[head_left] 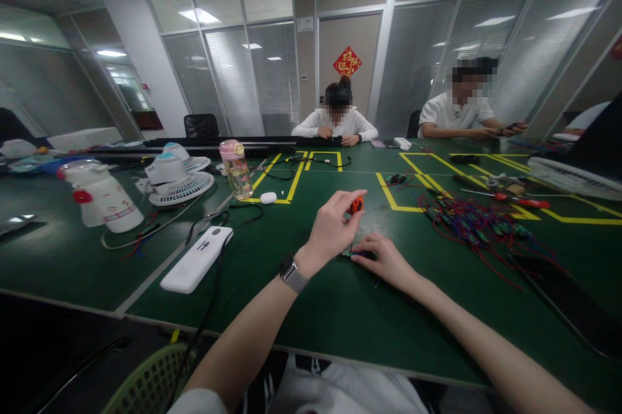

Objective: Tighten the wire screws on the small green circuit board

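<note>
Near the tabletop's [315,313] front edge, the right hand [386,263] pinches a board [346,253], probably steadying it; the left hand [332,225] curls closed round an orange tool [357,205] above.

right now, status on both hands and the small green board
Left fingers gripping orange handle. Right fingers at small green board, grip unclear. Wire tangle lies apart, to the right.
</note>
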Demonstrator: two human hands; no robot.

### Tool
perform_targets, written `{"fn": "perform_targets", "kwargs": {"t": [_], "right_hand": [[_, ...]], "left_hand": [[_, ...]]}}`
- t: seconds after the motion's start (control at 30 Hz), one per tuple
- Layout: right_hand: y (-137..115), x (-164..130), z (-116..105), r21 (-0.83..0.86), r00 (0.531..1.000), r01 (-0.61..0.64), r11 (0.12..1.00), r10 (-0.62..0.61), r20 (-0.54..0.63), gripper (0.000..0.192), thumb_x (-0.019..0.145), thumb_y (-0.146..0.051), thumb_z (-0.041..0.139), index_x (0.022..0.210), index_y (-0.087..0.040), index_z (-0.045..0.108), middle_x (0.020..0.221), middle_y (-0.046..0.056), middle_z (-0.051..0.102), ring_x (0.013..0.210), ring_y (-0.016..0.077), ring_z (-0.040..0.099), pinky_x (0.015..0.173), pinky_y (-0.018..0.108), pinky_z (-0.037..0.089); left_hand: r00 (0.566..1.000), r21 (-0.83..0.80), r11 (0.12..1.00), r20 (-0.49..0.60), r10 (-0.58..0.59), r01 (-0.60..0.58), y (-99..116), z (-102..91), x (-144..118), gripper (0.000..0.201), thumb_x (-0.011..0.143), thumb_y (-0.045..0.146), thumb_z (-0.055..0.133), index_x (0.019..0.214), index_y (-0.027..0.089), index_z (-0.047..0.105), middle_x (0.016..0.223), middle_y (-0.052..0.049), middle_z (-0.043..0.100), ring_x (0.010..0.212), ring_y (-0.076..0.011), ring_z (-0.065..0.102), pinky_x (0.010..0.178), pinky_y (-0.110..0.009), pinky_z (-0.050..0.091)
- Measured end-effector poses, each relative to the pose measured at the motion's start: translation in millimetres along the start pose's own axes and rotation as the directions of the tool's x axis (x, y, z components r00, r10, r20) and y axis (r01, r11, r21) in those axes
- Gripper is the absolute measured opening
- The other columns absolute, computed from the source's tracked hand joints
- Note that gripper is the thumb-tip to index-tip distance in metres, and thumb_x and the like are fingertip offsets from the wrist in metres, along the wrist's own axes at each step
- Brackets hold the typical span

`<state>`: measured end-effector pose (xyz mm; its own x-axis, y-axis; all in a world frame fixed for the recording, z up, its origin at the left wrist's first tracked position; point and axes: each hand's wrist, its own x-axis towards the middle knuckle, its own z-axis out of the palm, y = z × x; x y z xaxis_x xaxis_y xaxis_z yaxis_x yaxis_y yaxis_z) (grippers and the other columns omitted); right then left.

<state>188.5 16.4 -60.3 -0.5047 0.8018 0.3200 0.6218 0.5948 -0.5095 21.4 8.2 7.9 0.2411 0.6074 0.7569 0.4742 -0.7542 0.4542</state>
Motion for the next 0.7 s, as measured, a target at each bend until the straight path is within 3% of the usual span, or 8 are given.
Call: {"fn": "perform_targets", "kwargs": {"t": [0.17,0.33,0.43,0.53,0.7], "right_hand": [[3.6,-0.5,1.4,0.002,1.000,0.016,1.000,-0.016,-0.006,0.014,0.081,-0.025,0.068,0.092,-0.020,0.076,0.084,0.006,0.068,0.087,0.0227,0.058,0.079,0.035,0.045],[3.2,-1.0,0.3,0.018,1.000,0.008,1.000,-0.008,0.000,0.015,0.082,-0.026,0.067,0.093,-0.020,0.076,0.085,0.006,0.068,0.086,0.0221,0.058,0.079,0.034,0.046],[1.7,-0.8,-0.3,0.013,1.000,0.005,1.000,-0.005,-0.002,0.015,0.082,-0.027,0.067,0.092,-0.020,0.076,0.084,0.006,0.067,0.086,0.0219,0.057,0.078,0.034,0.046],[0.4,-0.5,-0.2,0.008,1.000,0.005,1.000,-0.005,-0.001,0.015,0.082,-0.027,0.067,0.092,-0.020,0.076,0.084,0.006,0.068,0.086,0.0222,0.057,0.079,0.035,0.046],[0.5,-1.1,-0.4,0.007,1.000,-0.001,1.000,0.001,-0.003,0.014,0.082,-0.027,0.067,0.092,-0.021,0.076,0.085,0.006,0.068,0.086,0.0224,0.057,0.080,0.035,0.045]], "left_hand": [[0.990,0.085,0.992,-0.111,-0.087,0.097,-4.6,-2.6,1.1,0.030,0.079,0.026,0.070,0.107,0.022,0.059,0.098,-0.001,0.051,0.075,-0.0111,0.057,0.059,-0.021,0.056],[0.999,-0.048,0.998,-0.023,-0.039,0.037,-6.1,-3.2,2.2,0.036,0.089,0.014,0.053,0.124,0.023,0.051,0.112,-0.004,0.056,0.093,-0.0135,0.059,0.068,-0.020,0.057],[0.999,-0.084,0.996,0.010,-0.034,0.034,-5.9,-1.4,3.8,0.037,0.087,0.012,0.056,0.123,0.024,0.053,0.108,-0.003,0.057,0.084,-0.0114,0.059,0.060,-0.017,0.055],[0.998,0.015,0.999,-0.042,-0.047,0.047,-5.2,-2.3,5.0,0.030,0.082,0.018,0.066,0.111,0.022,0.058,0.098,-0.002,0.055,0.078,-0.0117,0.058,0.058,-0.019,0.055],[0.996,0.211,0.977,-0.090,0.011,0.008,-6.8,-9.0,4.0,0.030,0.081,0.031,0.069,0.106,0.019,0.058,0.098,-0.003,0.056,0.083,-0.0167,0.060,0.074,-0.032,0.056]]}}
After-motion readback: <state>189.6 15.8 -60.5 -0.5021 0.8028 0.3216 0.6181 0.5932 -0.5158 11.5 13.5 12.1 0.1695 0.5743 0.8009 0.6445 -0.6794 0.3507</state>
